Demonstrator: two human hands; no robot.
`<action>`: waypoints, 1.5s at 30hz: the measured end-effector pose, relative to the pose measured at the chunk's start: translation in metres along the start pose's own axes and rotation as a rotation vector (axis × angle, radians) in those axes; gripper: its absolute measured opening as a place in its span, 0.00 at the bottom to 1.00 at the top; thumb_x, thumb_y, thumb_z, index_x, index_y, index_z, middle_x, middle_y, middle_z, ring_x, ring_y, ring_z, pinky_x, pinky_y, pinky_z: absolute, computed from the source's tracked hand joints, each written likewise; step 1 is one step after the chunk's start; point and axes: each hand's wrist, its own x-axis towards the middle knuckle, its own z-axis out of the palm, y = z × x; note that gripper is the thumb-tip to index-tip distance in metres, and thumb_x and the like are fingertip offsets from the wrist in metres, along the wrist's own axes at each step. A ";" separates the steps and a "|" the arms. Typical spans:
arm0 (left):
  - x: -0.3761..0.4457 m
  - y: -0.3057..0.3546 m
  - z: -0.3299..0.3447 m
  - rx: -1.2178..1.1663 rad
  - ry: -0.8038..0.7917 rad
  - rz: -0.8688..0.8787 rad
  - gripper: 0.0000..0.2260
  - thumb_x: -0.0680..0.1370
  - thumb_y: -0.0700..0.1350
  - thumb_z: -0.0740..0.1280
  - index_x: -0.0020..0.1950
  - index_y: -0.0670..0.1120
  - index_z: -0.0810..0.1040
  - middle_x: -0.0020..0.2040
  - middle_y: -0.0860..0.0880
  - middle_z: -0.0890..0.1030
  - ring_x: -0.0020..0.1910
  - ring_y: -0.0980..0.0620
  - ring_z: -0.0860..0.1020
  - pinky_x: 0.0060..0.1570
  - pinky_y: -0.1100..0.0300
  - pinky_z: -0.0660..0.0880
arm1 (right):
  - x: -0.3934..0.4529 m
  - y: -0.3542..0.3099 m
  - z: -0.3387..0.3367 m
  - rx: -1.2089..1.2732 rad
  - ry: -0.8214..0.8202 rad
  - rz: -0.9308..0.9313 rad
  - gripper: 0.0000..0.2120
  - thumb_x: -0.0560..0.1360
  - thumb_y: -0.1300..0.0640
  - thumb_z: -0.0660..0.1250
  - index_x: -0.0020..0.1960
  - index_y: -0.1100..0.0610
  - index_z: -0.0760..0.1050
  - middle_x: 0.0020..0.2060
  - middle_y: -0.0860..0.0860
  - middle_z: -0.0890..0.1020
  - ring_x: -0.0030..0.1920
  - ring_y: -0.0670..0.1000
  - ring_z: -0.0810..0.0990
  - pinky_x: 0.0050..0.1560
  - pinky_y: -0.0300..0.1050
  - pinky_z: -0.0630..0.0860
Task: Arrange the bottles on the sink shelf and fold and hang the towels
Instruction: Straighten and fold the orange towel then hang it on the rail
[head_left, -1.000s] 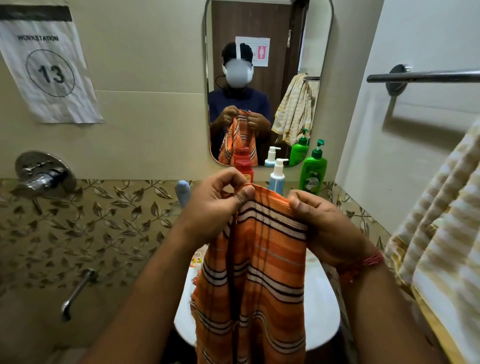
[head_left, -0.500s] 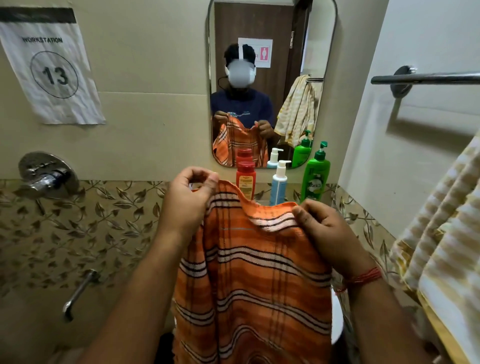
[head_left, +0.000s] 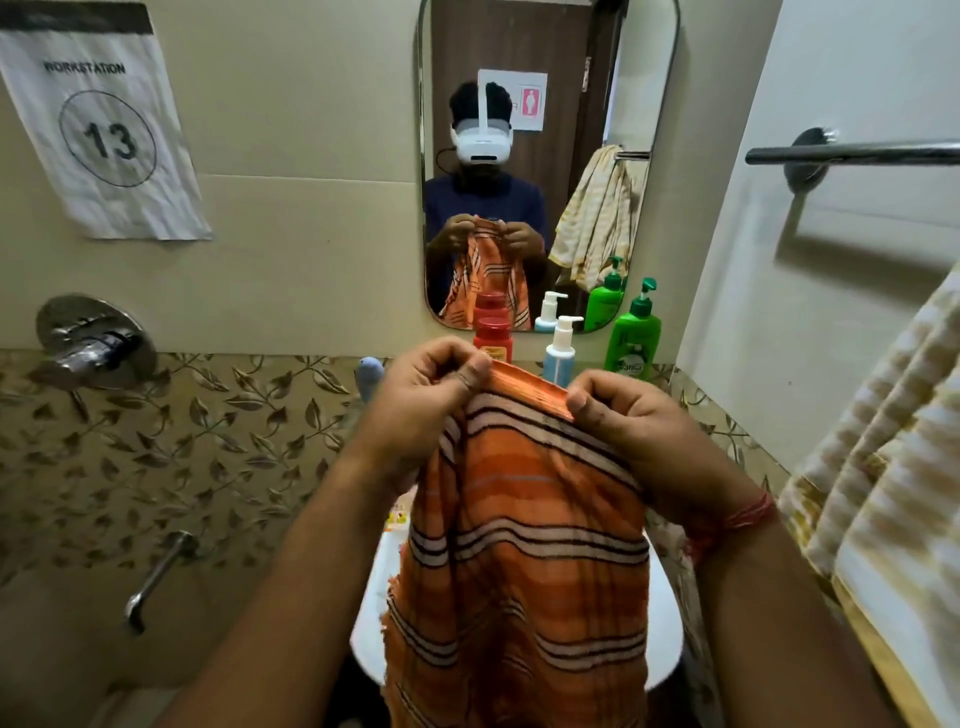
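Observation:
An orange towel (head_left: 524, 561) with white and dark stripes hangs in front of me over the white sink (head_left: 667, 623). My left hand (head_left: 426, 395) pinches its top edge at the left and my right hand (head_left: 628, 426) pinches it at the right, the hands close together. Behind the towel, on the shelf under the mirror, stand a red bottle (head_left: 492, 339), a blue-and-white pump bottle (head_left: 560, 352) and a green pump bottle (head_left: 634, 335). A yellow-and-white striped towel (head_left: 893, 478) hangs at the right, under a metal towel bar (head_left: 852, 154).
A mirror (head_left: 545, 78) on the wall ahead reflects the person and the towels. A chrome wall valve (head_left: 96, 340) and a spout (head_left: 156, 577) are at the left, with a paper sign marked 13 (head_left: 104, 130) above. A small blue object (head_left: 370, 375) sits left of the bottles.
My hands spread the orange towel wide half a second ago and have now come back together, so the towel hangs narrow and doubled again.

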 end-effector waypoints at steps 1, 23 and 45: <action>0.003 -0.001 -0.007 -0.043 0.101 -0.003 0.12 0.80 0.42 0.66 0.37 0.49 0.81 0.34 0.52 0.81 0.36 0.54 0.79 0.39 0.59 0.79 | -0.006 0.006 -0.009 0.031 0.017 0.029 0.16 0.71 0.41 0.72 0.43 0.55 0.78 0.37 0.52 0.81 0.38 0.51 0.80 0.36 0.41 0.79; -0.007 0.000 0.022 0.378 -0.202 0.056 0.14 0.77 0.58 0.67 0.45 0.48 0.82 0.45 0.42 0.83 0.48 0.42 0.82 0.51 0.40 0.80 | -0.006 -0.013 0.004 -0.685 0.022 -0.095 0.07 0.74 0.47 0.71 0.49 0.48 0.78 0.41 0.45 0.80 0.41 0.43 0.80 0.38 0.35 0.76; -0.003 -0.011 -0.015 -0.042 0.248 -0.161 0.20 0.67 0.61 0.72 0.42 0.45 0.83 0.38 0.43 0.84 0.38 0.45 0.80 0.44 0.50 0.79 | -0.013 0.062 -0.014 0.125 0.253 0.054 0.11 0.71 0.59 0.73 0.43 0.61 0.70 0.35 0.56 0.75 0.35 0.52 0.76 0.34 0.45 0.76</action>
